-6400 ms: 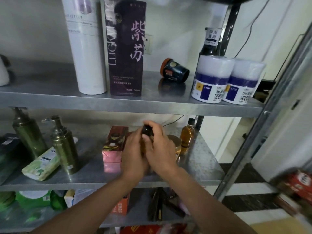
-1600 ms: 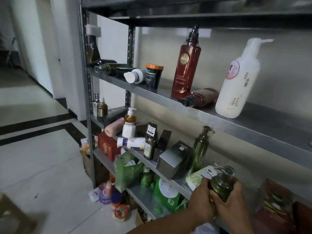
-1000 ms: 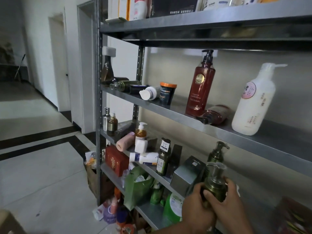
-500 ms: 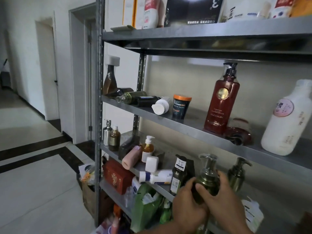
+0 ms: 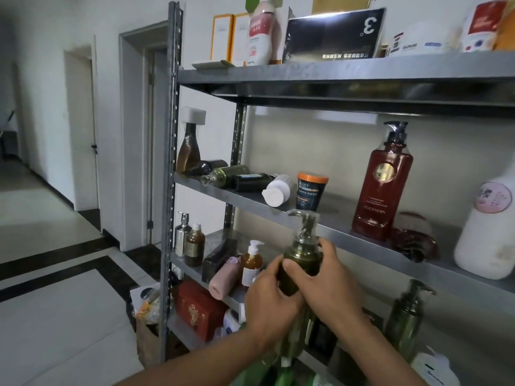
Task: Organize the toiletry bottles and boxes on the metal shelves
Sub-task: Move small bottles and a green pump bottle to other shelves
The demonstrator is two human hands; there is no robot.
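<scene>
Off the middle shelf's (image 5: 239, 198) front edge, clasping green pump bottle (image 5: 302, 260) aloft in curled left hand (image 5: 269, 296) and right hand (image 5: 331, 285); seemingly mid-transfer, next calling for an upright set-down on bare shelf.

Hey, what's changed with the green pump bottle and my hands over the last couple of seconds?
The green pump bottle has come up from the level of the lower shelf to the front edge of the middle shelf. The left hand and right hand grip it throughout. The red pump bottle and second green bottle stayed put.
</scene>
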